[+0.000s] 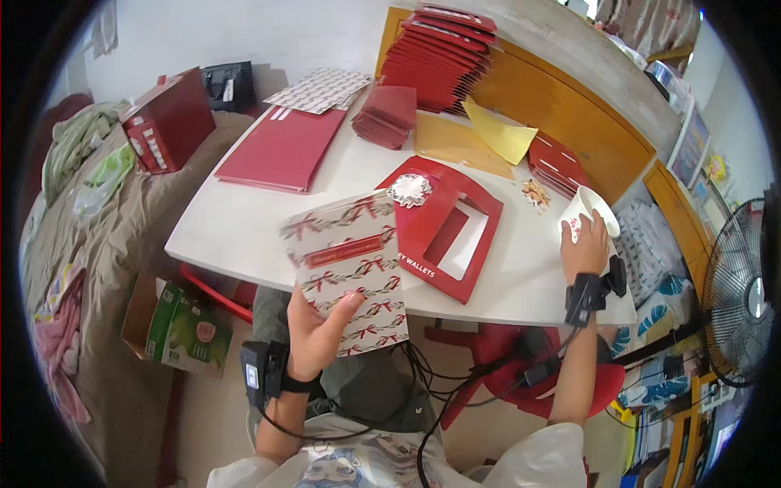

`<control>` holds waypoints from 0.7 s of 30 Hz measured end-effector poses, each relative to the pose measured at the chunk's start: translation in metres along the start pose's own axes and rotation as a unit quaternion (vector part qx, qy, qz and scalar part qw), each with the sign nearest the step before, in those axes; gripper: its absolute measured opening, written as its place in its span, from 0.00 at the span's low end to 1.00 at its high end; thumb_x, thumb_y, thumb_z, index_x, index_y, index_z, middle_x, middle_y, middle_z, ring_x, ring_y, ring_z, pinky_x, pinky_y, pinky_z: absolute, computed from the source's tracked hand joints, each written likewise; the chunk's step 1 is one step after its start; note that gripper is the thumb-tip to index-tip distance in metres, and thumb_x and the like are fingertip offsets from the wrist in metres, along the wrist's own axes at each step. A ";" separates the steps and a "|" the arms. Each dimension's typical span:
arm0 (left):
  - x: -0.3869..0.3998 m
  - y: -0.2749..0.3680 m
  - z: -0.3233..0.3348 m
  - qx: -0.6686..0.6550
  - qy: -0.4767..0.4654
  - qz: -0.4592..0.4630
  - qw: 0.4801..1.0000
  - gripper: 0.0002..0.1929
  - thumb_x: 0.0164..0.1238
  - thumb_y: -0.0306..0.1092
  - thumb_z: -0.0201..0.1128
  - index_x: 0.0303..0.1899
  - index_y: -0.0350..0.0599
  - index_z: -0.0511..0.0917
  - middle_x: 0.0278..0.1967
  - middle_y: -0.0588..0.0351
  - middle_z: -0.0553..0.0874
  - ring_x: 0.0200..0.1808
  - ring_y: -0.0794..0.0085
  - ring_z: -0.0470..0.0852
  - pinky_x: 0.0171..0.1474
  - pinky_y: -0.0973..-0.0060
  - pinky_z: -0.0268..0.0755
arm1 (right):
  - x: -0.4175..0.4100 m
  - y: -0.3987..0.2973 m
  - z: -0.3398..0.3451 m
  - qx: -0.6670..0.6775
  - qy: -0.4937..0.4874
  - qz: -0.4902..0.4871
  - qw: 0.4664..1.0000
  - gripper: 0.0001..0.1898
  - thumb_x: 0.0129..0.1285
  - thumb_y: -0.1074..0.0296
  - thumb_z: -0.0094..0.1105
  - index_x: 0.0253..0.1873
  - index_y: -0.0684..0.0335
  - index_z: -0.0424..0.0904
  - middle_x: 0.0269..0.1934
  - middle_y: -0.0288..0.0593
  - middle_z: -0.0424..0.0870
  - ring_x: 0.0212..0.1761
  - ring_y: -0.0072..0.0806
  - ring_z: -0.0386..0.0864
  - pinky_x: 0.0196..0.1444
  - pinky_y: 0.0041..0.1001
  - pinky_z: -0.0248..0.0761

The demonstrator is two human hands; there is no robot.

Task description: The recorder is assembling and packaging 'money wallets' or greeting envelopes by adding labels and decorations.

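My left hand holds a stack of cream cards or money wallets printed with garlands and red bows, with a red label strip across it. The thumb presses on the front, and the stack's upper left edge is blurred. At the table's right end, my right hand is around a white paper cup with red print; the cup looks tilted. Between the hands lies a red cardboard box sleeve with a cut-out window and white lettering. A silver-and-white scalloped sticker or roll rests on its upper left corner.
Red folded cartons rise in a tall pile at the back. Nearby are dark-red packets, a yellow sheet, red folders and small loose pieces. A fan stands right; black cables hang below the table.
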State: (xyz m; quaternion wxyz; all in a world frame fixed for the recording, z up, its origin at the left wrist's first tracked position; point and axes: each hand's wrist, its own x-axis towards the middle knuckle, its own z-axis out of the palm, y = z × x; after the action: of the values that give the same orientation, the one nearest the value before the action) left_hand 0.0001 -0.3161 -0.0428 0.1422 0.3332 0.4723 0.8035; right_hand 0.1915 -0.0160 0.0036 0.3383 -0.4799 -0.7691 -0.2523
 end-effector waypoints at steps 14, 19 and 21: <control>-0.022 0.007 0.005 -0.026 -0.131 -0.046 0.990 0.17 0.55 0.24 0.57 0.48 0.35 0.66 0.41 0.53 0.77 0.42 0.76 0.74 0.45 0.78 0.67 | -0.128 -0.153 -0.102 0.825 -0.305 0.010 0.476 0.10 0.59 0.73 0.50 0.43 0.68 0.62 0.38 0.40 0.73 0.38 0.16 0.69 0.41 0.18 0.64; -0.026 0.007 0.004 -0.022 -0.132 -0.042 0.990 0.17 0.56 0.24 0.56 0.48 0.35 0.66 0.42 0.54 0.77 0.43 0.77 0.74 0.46 0.78 0.66 | -0.134 -0.154 -0.095 0.822 -0.296 0.001 0.487 0.09 0.59 0.72 0.51 0.40 0.67 0.62 0.33 0.37 0.72 0.33 0.14 0.68 0.35 0.16 0.63; -0.029 0.008 0.003 -0.004 -0.122 -0.012 0.992 0.17 0.56 0.24 0.56 0.48 0.35 0.65 0.42 0.54 0.76 0.43 0.76 0.74 0.46 0.78 0.66 | -0.136 -0.155 -0.094 0.809 -0.300 -0.009 0.505 0.09 0.59 0.72 0.51 0.39 0.67 0.62 0.32 0.37 0.72 0.31 0.13 0.67 0.33 0.16 0.63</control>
State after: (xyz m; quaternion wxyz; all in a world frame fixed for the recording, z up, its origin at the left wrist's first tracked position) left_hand 0.0244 -0.3337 -0.0468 0.2098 0.4226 0.4524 0.7568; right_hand 0.1192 -0.2237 -0.0490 0.3259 -0.0369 -0.6985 0.6361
